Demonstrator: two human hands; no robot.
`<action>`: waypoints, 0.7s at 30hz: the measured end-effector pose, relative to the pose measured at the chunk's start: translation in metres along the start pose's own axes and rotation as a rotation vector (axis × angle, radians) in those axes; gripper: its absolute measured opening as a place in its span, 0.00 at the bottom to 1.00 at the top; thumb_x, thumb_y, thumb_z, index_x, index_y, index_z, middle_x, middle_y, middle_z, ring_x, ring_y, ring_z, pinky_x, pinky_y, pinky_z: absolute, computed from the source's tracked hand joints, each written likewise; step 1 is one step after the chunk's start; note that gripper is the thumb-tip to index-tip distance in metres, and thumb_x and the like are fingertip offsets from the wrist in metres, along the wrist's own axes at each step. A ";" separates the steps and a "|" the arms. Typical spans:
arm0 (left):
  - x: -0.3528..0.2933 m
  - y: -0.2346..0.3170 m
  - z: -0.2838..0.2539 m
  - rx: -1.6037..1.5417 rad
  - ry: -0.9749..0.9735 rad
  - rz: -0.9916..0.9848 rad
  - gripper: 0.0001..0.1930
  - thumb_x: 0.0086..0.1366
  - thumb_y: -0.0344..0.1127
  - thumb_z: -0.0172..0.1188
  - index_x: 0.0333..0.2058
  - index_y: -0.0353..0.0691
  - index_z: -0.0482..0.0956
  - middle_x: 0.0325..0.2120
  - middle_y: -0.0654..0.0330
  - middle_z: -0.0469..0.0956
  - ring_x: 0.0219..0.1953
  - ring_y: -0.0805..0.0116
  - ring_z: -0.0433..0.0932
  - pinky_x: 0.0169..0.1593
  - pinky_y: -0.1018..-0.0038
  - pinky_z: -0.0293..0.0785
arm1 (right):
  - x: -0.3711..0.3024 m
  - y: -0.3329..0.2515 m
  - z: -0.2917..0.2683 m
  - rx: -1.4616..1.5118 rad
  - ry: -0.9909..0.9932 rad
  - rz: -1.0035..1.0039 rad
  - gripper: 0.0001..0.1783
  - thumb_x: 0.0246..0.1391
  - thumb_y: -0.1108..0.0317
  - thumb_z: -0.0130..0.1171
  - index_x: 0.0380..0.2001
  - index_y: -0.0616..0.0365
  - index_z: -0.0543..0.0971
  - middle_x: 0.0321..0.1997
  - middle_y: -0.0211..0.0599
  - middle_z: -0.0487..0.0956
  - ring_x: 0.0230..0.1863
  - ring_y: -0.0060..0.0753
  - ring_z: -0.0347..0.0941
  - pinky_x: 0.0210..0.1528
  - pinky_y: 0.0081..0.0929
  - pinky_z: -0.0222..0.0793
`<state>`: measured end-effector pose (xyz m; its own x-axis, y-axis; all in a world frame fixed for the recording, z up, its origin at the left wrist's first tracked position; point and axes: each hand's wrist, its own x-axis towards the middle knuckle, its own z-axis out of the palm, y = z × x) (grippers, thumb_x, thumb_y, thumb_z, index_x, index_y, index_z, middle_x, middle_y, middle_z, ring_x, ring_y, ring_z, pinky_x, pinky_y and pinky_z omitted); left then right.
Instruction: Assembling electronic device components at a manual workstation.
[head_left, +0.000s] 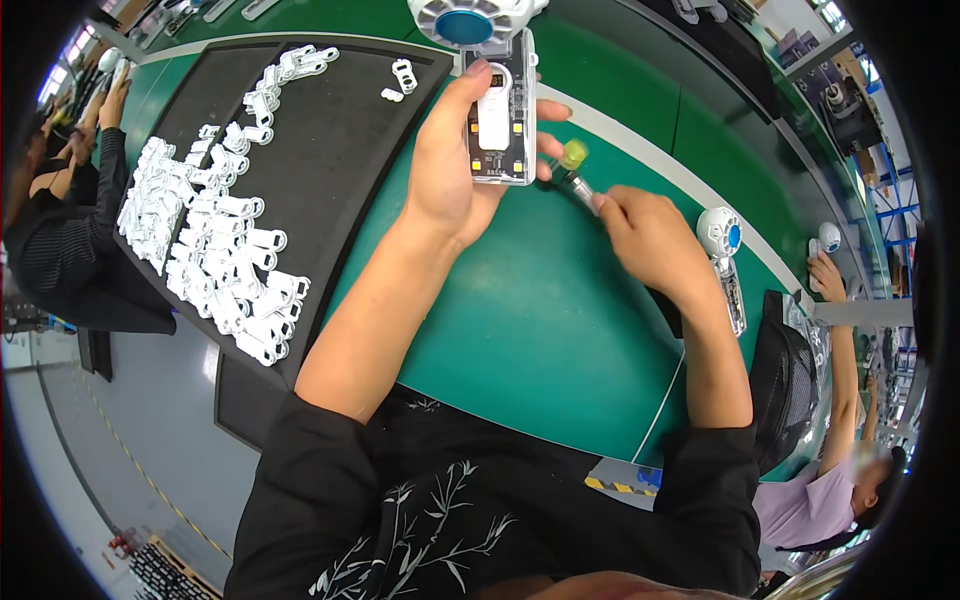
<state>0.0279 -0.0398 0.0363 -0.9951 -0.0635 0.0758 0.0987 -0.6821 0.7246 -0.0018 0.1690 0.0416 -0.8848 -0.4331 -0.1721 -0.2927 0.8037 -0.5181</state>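
Observation:
My left hand [447,150] is closed round the clear handle of a handheld device, raised above the table. Through the transparent case [525,150] shows a dark circuit board, with a white oblong cover [493,120] over its middle. At its top is a white round head with a blue disc [463,27]. To the right, my right hand [650,235] grips a short tool with a silver shank [582,190] and a translucent yellow-green end [573,154]. That end is slightly blurred and points toward my left fingers. The tool's exact kind is unclear.
A black tray [340,150] on the left holds a heap of white plastic pieces [225,240]. A similar device [722,235] lies beyond my right forearm, near a black mesh bag [785,370]. Other people work at both sides; one hand [826,277] holds another device.

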 end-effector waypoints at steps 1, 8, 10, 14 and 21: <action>-0.001 0.001 -0.001 -0.039 0.000 -0.038 0.27 0.68 0.54 0.43 0.47 0.33 0.72 0.32 0.48 0.81 0.28 0.64 0.79 0.30 0.70 0.75 | -0.001 -0.001 0.003 -0.020 0.088 -0.099 0.21 0.64 0.55 0.50 0.30 0.66 0.75 0.17 0.37 0.69 0.22 0.26 0.69 0.26 0.28 0.64; 0.000 -0.005 -0.012 -0.103 -0.052 -0.062 0.20 0.65 0.46 0.43 0.40 0.33 0.72 0.26 0.50 0.79 0.25 0.64 0.78 0.27 0.71 0.73 | -0.016 -0.031 -0.006 0.159 0.094 -0.124 0.17 0.61 0.59 0.56 0.34 0.66 0.77 0.23 0.36 0.75 0.27 0.23 0.71 0.32 0.23 0.65; 0.000 -0.010 -0.011 -0.065 -0.025 -0.038 0.20 0.64 0.45 0.43 0.39 0.32 0.72 0.25 0.50 0.78 0.25 0.64 0.78 0.27 0.70 0.72 | -0.017 -0.030 -0.003 0.271 0.148 -0.149 0.17 0.59 0.59 0.58 0.32 0.66 0.78 0.20 0.39 0.75 0.21 0.26 0.68 0.28 0.26 0.64; -0.002 -0.014 -0.010 -0.052 -0.111 -0.045 0.18 0.64 0.42 0.43 0.37 0.30 0.72 0.25 0.51 0.78 0.24 0.64 0.77 0.26 0.70 0.72 | -0.019 -0.029 -0.002 0.329 0.182 -0.181 0.16 0.59 0.59 0.59 0.31 0.65 0.79 0.18 0.38 0.74 0.19 0.25 0.66 0.25 0.25 0.63; -0.004 -0.016 -0.010 -0.017 -0.116 -0.069 0.20 0.62 0.43 0.41 0.33 0.29 0.73 0.26 0.49 0.76 0.25 0.62 0.75 0.30 0.70 0.71 | -0.023 -0.033 -0.005 0.396 0.178 -0.180 0.16 0.59 0.60 0.59 0.32 0.65 0.78 0.20 0.34 0.75 0.22 0.21 0.69 0.28 0.21 0.64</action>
<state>0.0299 -0.0365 0.0175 -0.9921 0.0684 0.1054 0.0286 -0.6939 0.7195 0.0268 0.1546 0.0665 -0.8913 -0.4467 0.0783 -0.3170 0.4901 -0.8120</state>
